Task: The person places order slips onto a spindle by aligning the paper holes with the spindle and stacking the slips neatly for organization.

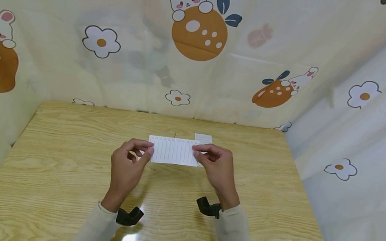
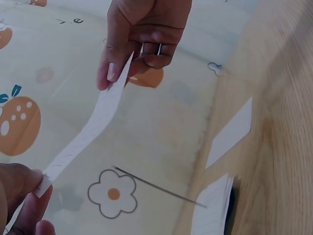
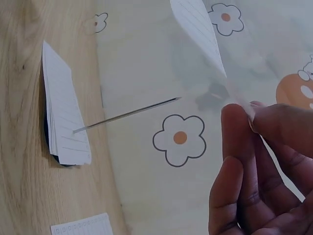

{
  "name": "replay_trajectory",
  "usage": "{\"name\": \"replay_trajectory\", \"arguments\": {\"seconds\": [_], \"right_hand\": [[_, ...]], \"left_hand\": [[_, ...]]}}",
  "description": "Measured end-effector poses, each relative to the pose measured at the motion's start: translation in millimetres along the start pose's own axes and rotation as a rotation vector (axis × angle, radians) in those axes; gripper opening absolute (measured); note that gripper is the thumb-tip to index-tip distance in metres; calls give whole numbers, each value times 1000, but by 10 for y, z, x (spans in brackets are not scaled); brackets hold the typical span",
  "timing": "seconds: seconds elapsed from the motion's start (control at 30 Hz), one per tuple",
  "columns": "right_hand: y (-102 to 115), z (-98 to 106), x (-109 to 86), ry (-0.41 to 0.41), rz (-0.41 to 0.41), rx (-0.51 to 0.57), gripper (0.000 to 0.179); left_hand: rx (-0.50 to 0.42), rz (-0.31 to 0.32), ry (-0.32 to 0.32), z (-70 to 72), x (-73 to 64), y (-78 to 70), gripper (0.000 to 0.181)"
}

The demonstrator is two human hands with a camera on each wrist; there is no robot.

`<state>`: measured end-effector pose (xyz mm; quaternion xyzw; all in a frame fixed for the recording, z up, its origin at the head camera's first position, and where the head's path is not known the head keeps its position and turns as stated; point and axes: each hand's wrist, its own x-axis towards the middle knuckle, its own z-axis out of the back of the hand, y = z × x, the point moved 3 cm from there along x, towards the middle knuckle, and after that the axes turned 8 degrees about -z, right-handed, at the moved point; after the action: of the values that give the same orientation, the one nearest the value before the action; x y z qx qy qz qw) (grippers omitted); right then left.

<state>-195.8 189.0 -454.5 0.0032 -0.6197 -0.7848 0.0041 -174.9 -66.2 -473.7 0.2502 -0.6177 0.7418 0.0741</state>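
A white slip of paper [image 1: 173, 151] printed with ruled lines is stretched between both hands above the table. My left hand [image 1: 126, 166] pinches its left end between thumb and index finger. At the right end my right hand [image 1: 218, 171] pinches it the same way. In the left wrist view the slip bows slightly. Behind it, a thin metal spike [image 3: 129, 115] rises through a stack of similar slips [image 3: 63, 110] on a dark base. The slip hides most of that stack in the head view.
A loose paper slip [image 1: 203, 138] lies on the wooden table [image 1: 269, 213] to the right of the spiked stack. At the table's far edge hangs a curtain [image 1: 128, 78] with rabbit and flower prints. A second curtain side [image 1: 372, 137] borders the right.
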Motion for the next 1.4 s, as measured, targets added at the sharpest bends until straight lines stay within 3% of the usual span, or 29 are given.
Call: {"name": "replay_trajectory", "arguments": {"seconds": [0.8, 1.4], "right_hand": [[142, -179, 326, -65, 4, 6, 8], [90, -319, 601, -85, -52, 39, 10]], "left_hand": [[54, -26, -46, 44, 286, 103, 7], [59, 20, -83, 55, 471, 237, 7]]}}
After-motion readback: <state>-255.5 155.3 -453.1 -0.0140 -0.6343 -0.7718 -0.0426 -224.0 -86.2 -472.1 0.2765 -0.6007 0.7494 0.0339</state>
